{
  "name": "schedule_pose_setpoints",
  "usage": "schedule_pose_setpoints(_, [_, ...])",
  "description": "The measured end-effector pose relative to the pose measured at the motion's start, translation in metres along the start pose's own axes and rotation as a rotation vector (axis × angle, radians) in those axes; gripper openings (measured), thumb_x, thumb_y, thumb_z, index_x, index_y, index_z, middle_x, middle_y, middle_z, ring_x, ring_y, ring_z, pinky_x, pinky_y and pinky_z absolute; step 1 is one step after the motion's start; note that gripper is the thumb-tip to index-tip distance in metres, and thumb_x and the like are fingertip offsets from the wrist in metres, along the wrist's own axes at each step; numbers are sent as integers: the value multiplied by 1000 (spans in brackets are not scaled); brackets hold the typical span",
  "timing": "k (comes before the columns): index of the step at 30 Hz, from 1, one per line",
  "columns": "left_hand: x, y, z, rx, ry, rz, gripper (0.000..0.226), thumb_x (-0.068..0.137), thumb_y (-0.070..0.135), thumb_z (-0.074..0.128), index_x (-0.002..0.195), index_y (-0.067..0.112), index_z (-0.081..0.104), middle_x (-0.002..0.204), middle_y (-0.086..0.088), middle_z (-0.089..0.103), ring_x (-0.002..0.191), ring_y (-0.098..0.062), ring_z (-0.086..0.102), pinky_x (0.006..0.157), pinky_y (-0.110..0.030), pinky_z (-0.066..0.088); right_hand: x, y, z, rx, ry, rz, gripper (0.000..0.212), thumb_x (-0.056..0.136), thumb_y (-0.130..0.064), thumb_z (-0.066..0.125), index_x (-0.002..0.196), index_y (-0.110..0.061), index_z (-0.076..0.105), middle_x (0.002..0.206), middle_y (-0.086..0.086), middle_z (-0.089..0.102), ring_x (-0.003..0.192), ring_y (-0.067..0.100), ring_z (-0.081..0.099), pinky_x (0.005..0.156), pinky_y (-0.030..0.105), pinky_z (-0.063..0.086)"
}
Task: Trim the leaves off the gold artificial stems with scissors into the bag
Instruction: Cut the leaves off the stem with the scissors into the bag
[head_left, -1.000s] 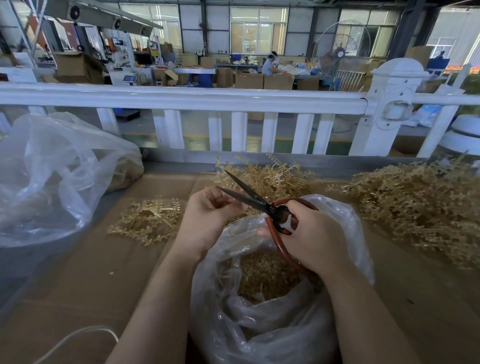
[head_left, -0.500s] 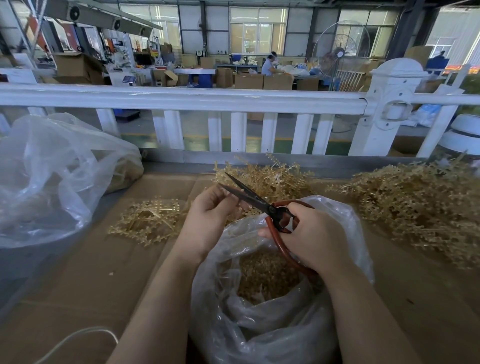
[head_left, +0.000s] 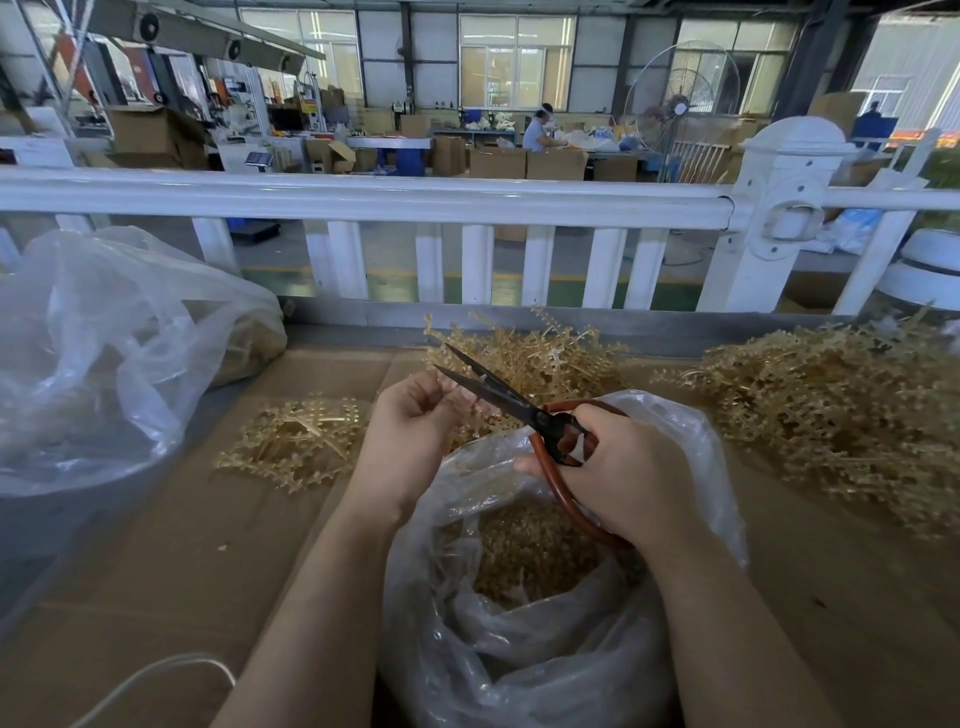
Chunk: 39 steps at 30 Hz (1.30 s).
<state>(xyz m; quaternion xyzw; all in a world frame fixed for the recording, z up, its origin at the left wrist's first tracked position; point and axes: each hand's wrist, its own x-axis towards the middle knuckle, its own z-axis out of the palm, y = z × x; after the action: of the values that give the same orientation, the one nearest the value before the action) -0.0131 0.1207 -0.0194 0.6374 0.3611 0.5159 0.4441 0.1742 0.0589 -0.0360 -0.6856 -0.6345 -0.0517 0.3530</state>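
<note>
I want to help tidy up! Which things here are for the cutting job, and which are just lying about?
For the job:
- scissors, held by the right hand
- gold stem, pinched by the left hand
- open bag of cut leaves
- piles of gold stems

Just lying about:
- big plastic bag at the left
- white fence
- white cable
- standing fan

White railing (head_left: 363, 200) behind the cardboard-covered bench (head_left: 197, 545), large clear sack (head_left: 104, 353) at left, standing fan (head_left: 680, 104), stacked cardboard boxes (head_left: 524, 163), seated worker (head_left: 537, 132) beyond
</note>
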Motion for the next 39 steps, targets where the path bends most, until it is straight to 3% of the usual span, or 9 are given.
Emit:
schedule_pose_setpoints(6, [-1,1,0,-25,-22,21,19,98,6,56,84,6,70,80,1,74,76,-7,65,74,-15,51,-1,-1,0,25,14,-6,69,66,-95,45,94,-38,71,63,-45,36,58,-24,39,46,-2,23])
schedule_pose_setpoints(15, [0,-2,0,-70,-46,44,16,97,1,55,92,-12,63,73,4,71,72,-1,64,70,-10,47,-2,0,0,28,26,-12,75,64,-99,38,95,-39,70,64,-45,36,57,-22,39,48,-1,21])
schedule_pose_setpoints(21, [0,-1,1,-80,-49,51,18,97,3,55,93,-12,63,77,1,72,76,-2,66,72,-8,46,-2,-1,-2,8,50,-9,77,64,-100,29,87,-38,68,64,-39,41,59,-18,42,51,0,23])
schedule_pose_setpoints(35, [-1,0,1,-76,-25,59,17,97,4,56,87,-2,69,80,2,74,78,-3,67,72,-10,47,-3,-1,-6,-16,41,-52,67,67,-93,43,86,-33,68,72,-23,61,64,-2,54,56,8,36])
schedule_pose_setpoints(39, [-1,0,0,-87,-35,55,19,97,6,56,85,0,69,82,2,74,81,-4,67,73,-10,47,-2,-2,-6,-20,44,-57,65,68,-92,43,84,-33,68,69,-26,56,61,-4,51,56,5,33])
